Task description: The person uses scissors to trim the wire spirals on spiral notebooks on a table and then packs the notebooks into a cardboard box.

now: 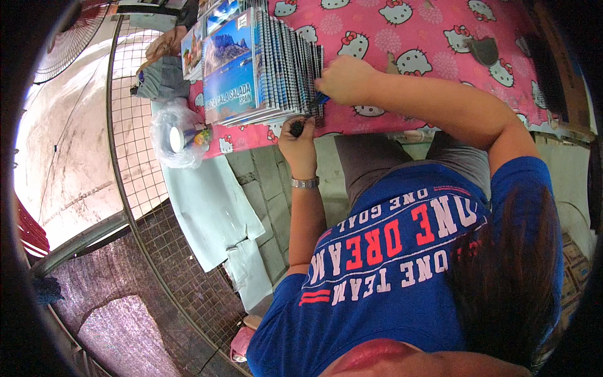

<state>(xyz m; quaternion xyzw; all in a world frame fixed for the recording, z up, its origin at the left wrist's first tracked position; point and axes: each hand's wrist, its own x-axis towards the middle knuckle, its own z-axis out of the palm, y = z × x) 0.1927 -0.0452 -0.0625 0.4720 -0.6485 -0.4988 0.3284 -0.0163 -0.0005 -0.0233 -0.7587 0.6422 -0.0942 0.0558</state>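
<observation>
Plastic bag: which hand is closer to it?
Left. The left hand, gripping a dark thing, is just right of the bag, at the booklet stack's near corner. The right hand, holding a blue tool, is farther right, on the stack's edge.

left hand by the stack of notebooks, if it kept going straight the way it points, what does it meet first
The left hand points up at the fanned stack of notebooks on the pink tablecloth, so it would likely meet the stack's near edge first; depth is unclear.

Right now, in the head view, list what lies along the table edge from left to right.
Clear plastic bag with tape roll → fanned stack of spiral notebooks → left hand on a dark tool → right hand holding a blue-handled tool → pink cartoon-cat tablecloth.
</observation>
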